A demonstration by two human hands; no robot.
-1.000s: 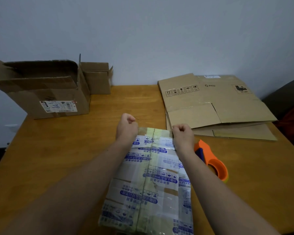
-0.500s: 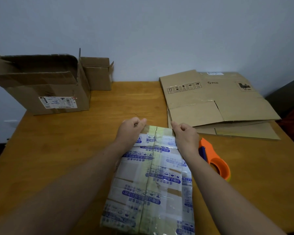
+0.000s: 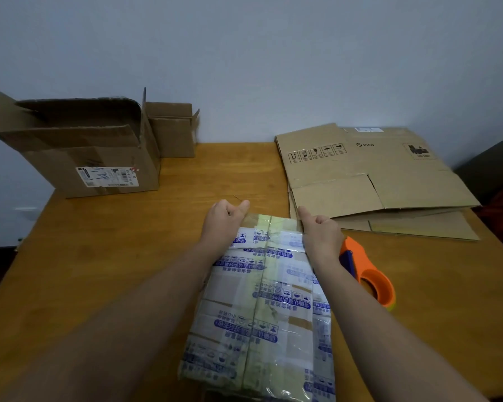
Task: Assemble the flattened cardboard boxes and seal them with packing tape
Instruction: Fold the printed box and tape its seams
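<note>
2 bare forearms extend forward from the lower frame, converging slightly, wrists straight. Left hand point(image 3: 224, 224): back of hand up, fingers curled under, thumb stretched to the right along the far edge of the taped box point(image 3: 262, 300), gripping its far left corner. Right hand point(image 3: 321, 236): fingers likewise curled, thumb pointing forward and left, gripping the far right corner. The hands are apart and roughly level.

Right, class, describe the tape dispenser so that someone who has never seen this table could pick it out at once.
Start at the wooden table and go to its right half, just nearer than the flattened cardboard sheets. The tape dispenser lies there beside the tape-wrapped box. It is the only bright orange thing, ending in a round loop.
</note>
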